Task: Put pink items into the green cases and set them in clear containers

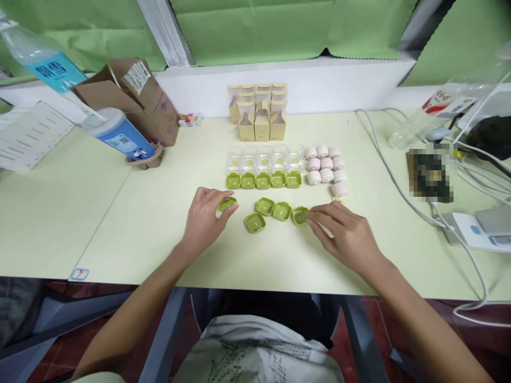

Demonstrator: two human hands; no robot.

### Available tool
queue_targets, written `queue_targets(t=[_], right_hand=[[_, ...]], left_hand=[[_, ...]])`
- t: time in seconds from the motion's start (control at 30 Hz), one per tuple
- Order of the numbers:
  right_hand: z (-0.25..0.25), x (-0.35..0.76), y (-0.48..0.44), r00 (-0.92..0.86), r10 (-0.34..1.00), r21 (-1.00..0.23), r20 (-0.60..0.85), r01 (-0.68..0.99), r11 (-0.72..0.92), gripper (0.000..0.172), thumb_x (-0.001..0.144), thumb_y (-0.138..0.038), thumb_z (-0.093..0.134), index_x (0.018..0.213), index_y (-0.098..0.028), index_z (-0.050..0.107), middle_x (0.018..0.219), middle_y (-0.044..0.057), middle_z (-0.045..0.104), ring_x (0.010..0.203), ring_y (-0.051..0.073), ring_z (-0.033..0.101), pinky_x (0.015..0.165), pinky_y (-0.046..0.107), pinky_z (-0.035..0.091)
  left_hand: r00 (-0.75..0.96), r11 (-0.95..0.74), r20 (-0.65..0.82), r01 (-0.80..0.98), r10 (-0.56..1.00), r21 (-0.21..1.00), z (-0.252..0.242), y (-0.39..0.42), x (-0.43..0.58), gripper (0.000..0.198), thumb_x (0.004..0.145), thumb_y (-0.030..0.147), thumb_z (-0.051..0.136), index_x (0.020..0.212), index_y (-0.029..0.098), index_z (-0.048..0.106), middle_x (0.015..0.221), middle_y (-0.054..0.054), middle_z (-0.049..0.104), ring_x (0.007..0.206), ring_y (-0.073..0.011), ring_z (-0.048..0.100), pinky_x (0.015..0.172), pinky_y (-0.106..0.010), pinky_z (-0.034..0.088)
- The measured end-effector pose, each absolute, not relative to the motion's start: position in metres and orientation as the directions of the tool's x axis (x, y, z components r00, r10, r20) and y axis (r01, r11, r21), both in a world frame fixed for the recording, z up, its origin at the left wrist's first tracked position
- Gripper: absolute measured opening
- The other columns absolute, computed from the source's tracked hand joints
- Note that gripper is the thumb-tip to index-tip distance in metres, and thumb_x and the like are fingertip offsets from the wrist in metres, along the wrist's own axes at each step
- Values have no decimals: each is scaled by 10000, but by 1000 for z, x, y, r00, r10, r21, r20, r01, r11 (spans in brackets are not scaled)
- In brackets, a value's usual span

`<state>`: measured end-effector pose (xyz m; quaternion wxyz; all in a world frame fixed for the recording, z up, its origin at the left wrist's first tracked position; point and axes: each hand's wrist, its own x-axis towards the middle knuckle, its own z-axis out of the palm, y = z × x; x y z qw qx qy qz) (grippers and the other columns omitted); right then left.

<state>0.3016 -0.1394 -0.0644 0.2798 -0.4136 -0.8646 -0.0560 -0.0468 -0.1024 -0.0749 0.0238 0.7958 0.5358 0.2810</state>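
Observation:
My left hand [205, 218] pinches a small green tray [227, 203] just above the pale table [139, 223]. My right hand [345, 234] rests on the table with its fingertips touching another green tray [299, 215]. Between the hands lie three more loose green trays [265, 206], [281, 210], [255, 222]. Behind them stands a row of several green trays [263, 180], then a row of clear plastic cups [265, 158]. Pink round pieces [325, 166] are clustered to the right of the cups.
Small tan cardboard boxes [257, 111] are stacked at the back by the white ledge. A brown carton [136, 96], a blue-labelled cup [117, 133] and a water bottle [40, 58] stand at left. Cables [399, 181], a bottle [443, 106] and devices crowd the right side.

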Motion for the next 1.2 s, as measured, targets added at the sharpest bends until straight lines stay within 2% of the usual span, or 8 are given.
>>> queue_targets(t=[0.13, 0.3, 0.47, 0.6, 0.7, 0.93, 1.07, 1.2], right_hand=[[-70, 280, -132, -588, 691, -7, 420, 759, 651, 170, 1075, -166, 618, 1169, -158, 760, 1062, 106, 766, 944, 229, 686, 670, 342, 477], [-80, 279, -123, -588, 753, -16, 295, 785, 620, 233, 1086, -133, 551, 1160, -176, 768, 1033, 103, 712, 901, 212, 651, 641, 310, 420], [-80, 265, -123, -531, 811, -49, 246, 829, 558, 297, 1127, -382, 534, 1189, -205, 764, 1178, 124, 628, 687, 137, 536, 551, 282, 288], [-80, 255, -121, -534, 824, 19, 189, 841, 540, 358, 1150, -327, 461, 1016, -197, 767, 1164, 108, 633, 650, 117, 497, 544, 296, 222], [-82, 261, -115, -504, 845, 24, 176, 861, 509, 360, 1149, -307, 452, 1004, -192, 761, 1148, 106, 642, 666, 125, 517, 543, 294, 218], [-73, 264, -105, -523, 796, 11, 304, 838, 546, 287, 1133, -339, 534, 1074, -174, 761, 1141, 143, 671, 876, 215, 628, 568, 303, 329], [-67, 249, -101, -648, 647, 91, 402, 731, 676, 203, 1067, -129, 596, 1173, -164, 766, 1282, 163, 708, 1124, 295, 605, 829, 388, 489], [-75, 234, -91, -740, 577, 113, 345, 643, 757, 256, 1018, -8, 586, 1053, -173, 777, 1115, 112, 764, 1023, 277, 586, 849, 403, 456]], left_hand=[[397, -483, 342, 848, 852, 218, -77, -99, -48, 156, 1020, 221, 667, 1116, 202, 789, 1002, -80, 820, 1083, -318, 591, 938, -492, 522], [473, -574, 368, 781, 801, 245, -75, -129, -53, 225, 1031, 118, 594, 1148, 216, 759, 986, -66, 810, 1178, -302, 568, 929, -439, 518], [509, -562, 322, 822, 798, 93, -73, -157, -27, 389, 1050, 363, 684, 1403, 201, 670, 1194, -115, 774, 1217, -355, 549, 1001, -528, 482], [515, -529, 340, 847, 787, -58, -78, -160, -4, 220, 1020, 382, 732, 1185, 242, 770, 1146, -110, 754, 1148, -347, 581, 940, -503, 464], [510, -529, 390, 846, 767, -66, -83, -154, -6, 77, 1019, 293, 733, 1024, 234, 783, 1068, -82, 760, 1056, -301, 596, 886, -460, 456], [487, -521, 425, 853, 763, -43, -90, -125, -35, 147, 1044, 186, 671, 968, 230, 790, 970, -65, 777, 958, -266, 586, 823, -427, 411], [496, -540, 405, 841, 768, -6, -91, -115, -37, 195, 1050, 167, 647, 945, 240, 793, 942, -60, 778, 929, -261, 578, 812, -426, 387], [494, -548, 403, 836, 771, 22, -92, -116, -35, 200, 1055, 169, 640, 957, 252, 794, 931, -54, 771, 911, -247, 586, 805, -422, 381]])
